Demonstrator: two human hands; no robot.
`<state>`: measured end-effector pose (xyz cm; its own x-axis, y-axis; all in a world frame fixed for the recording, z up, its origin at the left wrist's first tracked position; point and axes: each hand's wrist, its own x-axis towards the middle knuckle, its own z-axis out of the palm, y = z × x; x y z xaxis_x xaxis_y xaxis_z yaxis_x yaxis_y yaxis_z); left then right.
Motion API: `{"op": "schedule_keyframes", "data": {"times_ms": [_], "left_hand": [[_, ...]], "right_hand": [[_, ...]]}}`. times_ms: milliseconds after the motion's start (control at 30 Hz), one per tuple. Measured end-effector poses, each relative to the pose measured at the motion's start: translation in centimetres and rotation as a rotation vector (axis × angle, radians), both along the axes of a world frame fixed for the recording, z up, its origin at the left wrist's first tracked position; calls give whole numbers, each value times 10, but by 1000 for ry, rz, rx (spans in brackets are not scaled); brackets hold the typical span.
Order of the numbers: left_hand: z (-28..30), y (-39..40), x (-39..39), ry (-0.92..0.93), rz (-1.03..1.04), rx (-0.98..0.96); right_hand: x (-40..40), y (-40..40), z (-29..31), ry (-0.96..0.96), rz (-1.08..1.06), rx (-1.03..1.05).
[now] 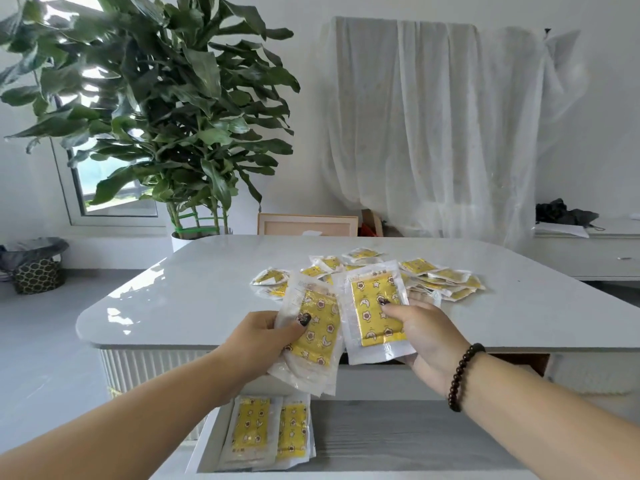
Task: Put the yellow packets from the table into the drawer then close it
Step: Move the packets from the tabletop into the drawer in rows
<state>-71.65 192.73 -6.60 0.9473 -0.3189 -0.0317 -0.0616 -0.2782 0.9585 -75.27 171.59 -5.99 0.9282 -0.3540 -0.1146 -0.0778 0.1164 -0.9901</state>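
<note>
Mid-transfer, the left hand (pixel 266 336) grips a stack (pixel 313 336) of packets and the right hand (pixel 427 336) pinches one packet (pixel 375 311) above the open drawer (pixel 398 434), more remaining on the table (pixel 194 292); next, probably lower them in.

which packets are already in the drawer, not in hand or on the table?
The two packet stacks lying side by side at the left end of the open drawer, below the left hand; nothing holds them.
</note>
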Motion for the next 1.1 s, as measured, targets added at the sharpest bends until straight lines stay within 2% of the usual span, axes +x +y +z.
{"op": "schedule_keyframes", "data": {"times_ms": [200, 467, 600, 800, 900, 967, 1100], "left_hand": [[-10, -13, -6, -33, -1, -67], [-11, -26, -25, 12, -226, -87], [-17, -24, -20, -44, -217, 49], [-20, -19, -9, -15, -235, 250], [-20, -17, -2, -11, -163, 256], [-17, -15, 2, -74, -86, 269], [-6, 1, 20, -160, 147, 249]], "right_hand": [[-10, 19, -9, -8, -68, -118], [-14, 28, -21, -17, -46, -134], [-16, 32, -26, 7, -69, -179], [-8, 35, -30, 74, -40, -132], [6, 40, -30, 73, 20, -99], [18, 40, -32, 57, 8, -107], [37, 24, -41, 78, 22, -205]]}}
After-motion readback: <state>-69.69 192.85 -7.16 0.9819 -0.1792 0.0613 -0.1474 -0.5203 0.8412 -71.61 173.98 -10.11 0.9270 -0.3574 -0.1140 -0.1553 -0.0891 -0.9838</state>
